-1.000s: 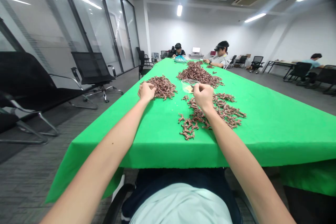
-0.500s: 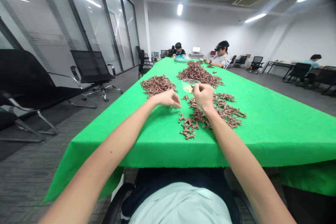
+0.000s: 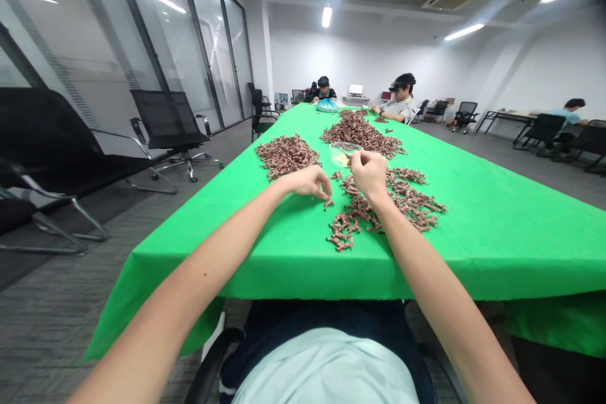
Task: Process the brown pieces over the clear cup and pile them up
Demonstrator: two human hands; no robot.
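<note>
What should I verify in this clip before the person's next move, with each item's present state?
Left hand fingertips at a small brown twisted piece on the bright green cloth: ok.
Right hand pinched beside a clear plastic cup: ok.
What the right fingers hold: cannot tell.
Left brown heap apart from right brown heap: ok.
Seated co-worker's hand away from the person's hands: ok.

Camera wearer's own body, seen from above through the head camera.

Pale mint-blue shirt (image 3: 326,369), plain and unpatterned, in soft folds across the belly, above dark navy trousers (image 3: 326,315); left forearm (image 3: 189,290) and right forearm (image 3: 426,271) bare up to the frame edges, one small dark mole (image 3: 205,274) on the left forearm; left hand (image 3: 307,182) and right hand (image 3: 368,173) bare, ungloved.
</note>
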